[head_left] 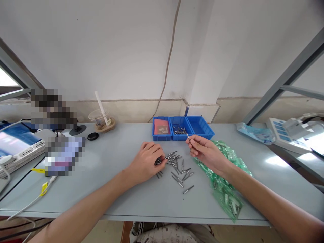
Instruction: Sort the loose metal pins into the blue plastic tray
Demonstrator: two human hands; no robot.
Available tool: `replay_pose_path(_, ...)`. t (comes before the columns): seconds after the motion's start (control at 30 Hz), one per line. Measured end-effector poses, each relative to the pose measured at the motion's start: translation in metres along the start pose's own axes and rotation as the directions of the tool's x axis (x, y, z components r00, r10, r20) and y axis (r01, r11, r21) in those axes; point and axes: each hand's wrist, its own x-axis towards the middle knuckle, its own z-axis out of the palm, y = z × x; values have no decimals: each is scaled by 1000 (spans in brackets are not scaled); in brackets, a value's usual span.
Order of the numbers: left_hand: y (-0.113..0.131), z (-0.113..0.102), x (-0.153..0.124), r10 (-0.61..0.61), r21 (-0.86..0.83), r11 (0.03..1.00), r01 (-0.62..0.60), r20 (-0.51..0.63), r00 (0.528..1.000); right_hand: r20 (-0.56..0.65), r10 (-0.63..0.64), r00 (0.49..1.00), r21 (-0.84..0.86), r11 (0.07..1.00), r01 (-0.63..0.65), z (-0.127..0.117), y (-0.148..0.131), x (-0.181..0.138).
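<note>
Head view, from the left: a pixelated patch (64, 157) masks whatever lies there. The left hand (149, 158) rests on the worktop (113, 192), its fingers curled around a bunch of rivet-like pieces (158, 161); the knuckles cover most of them, so their number cannot be told. Loose pieces (188, 189) lie scattered just to the right. Behind stand the left bin (162, 137), with a red sheet (159, 124) inside, and the middle bin (179, 137), holding more metal pieces too jumbled to count. The right hand (207, 150) pinches a single piece (187, 135) in narrowed fingers near that bin's front; whether it is over the rim is unclear. Sorting pieces one by one seems the step in hand; the next move would call for clearing the rim before letting go. Right of the right bin (201, 126), a green bag (231, 199) lies partly behind the forearm, its contents blurred by the film.
</note>
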Motion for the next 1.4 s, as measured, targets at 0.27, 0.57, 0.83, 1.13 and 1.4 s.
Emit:
replay_pose_path(0.27,0,0,0,5,8,1000,-5,3,1000,-87,-54,995,-187,982,37,-1,0,-1)
replay_pose_path(0.57,0,0,0,5,6,1000,-5,8,1000,-119,-300,946,-528,826,196,-4,8,3)
replay_pose_path(0.83,0,0,0,8,4,1000,-8,6,1000,-140,-82,987,-318,947,33,-1,1,2)
replay_pose_path(1.13,1,0,2,8,1,1000,-8,-5,1000,-152,102,983,142,987,-81,-2,7,12)
replay_pose_path(1.4,2,0,2,13,5,1000,-13,-7,1000,-168,106,980,172,982,-77,-3,9,13)
